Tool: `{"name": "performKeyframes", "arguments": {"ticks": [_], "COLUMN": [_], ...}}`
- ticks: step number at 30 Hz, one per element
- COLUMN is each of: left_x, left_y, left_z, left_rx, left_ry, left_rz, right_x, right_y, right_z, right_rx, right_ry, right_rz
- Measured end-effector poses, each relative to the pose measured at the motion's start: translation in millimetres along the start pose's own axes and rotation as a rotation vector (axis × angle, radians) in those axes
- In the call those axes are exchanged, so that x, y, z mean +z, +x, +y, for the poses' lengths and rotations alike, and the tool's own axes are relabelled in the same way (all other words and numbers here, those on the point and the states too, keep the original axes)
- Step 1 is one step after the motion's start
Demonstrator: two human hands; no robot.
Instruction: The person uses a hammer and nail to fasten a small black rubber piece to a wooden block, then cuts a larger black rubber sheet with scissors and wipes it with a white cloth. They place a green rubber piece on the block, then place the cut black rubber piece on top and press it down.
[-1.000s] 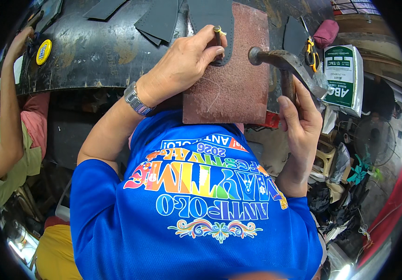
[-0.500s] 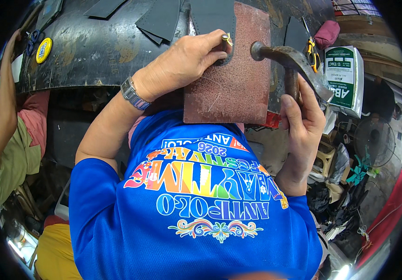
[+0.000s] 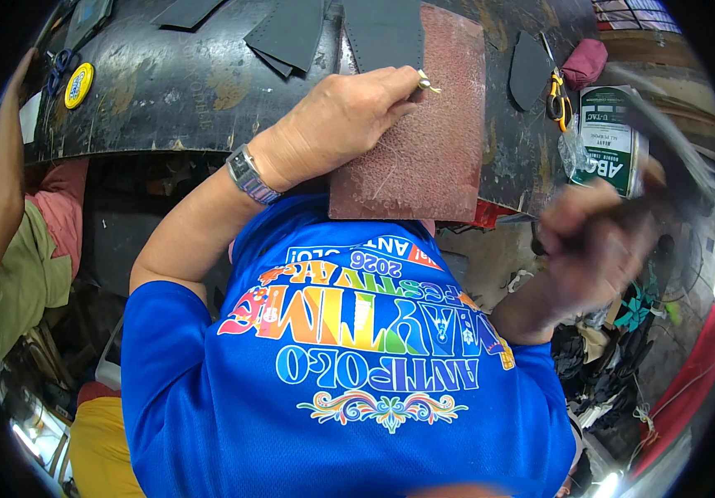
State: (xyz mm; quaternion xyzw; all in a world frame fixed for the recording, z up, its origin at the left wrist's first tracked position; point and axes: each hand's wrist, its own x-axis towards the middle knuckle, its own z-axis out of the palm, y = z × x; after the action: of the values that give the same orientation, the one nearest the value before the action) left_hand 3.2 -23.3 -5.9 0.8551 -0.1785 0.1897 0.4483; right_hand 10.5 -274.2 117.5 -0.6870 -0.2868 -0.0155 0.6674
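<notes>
My left hand, with a metal watch on its wrist, is closed around a small metal punch. Only its brass-coloured top shows above my fingers; the lower end is hidden. It stands by the edge of a black leather-like piece with small holes along its border. That piece lies on a worn reddish-brown board. Out to the right, my right hand grips a hammer, raised well away from the punch. Both hand and hammer are smeared by motion.
More black cut pieces lie on the dark table. Yellow-handled scissors, a black oval piece and a green-and-white can are at right. A co-worker's arm reaches in at far left.
My right hand has swung the hammer outward to the right, away from the punch. My left hand has shifted slightly right with the punch, which now tilts differently.
</notes>
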Motion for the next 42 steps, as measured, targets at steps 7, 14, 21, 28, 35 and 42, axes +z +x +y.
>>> {"name": "performKeyframes", "arguments": {"ticks": [7,14,21,28,35,42], "left_x": [3.3,-7.2,-40.9,-45.4,-26.5,-22.9], "left_y": [-2.9,8.0,-24.4,-57.0,-68.5,-66.5], "left_z": [7.1,-13.5,-26.4,-36.2,-37.3,-33.1], "left_rx": [0.012,-0.379,-0.375,-0.486,-0.426,-0.403], "left_ry": [0.096,-0.511,-0.537,-0.523,-0.329,-0.253], "left_rz": [-0.007,0.004,0.299,0.428,0.374,0.428], "right_x": [7.3,-33.4,-69.2,-27.6,62.2,79.8], "right_y": [-5.0,-31.6,-60.6,22.8,138.6,150.2], "right_z": [23.5,56.0,124.7,122.4,161.0,160.4], "right_rx": [0.175,0.303,0.111,0.072,-0.1,-0.145], "right_ry": [-0.678,-0.587,-1.183,-0.738,-0.846,-0.535], "right_rz": [-0.292,0.001,0.031,-0.036,-0.427,-0.373]}}
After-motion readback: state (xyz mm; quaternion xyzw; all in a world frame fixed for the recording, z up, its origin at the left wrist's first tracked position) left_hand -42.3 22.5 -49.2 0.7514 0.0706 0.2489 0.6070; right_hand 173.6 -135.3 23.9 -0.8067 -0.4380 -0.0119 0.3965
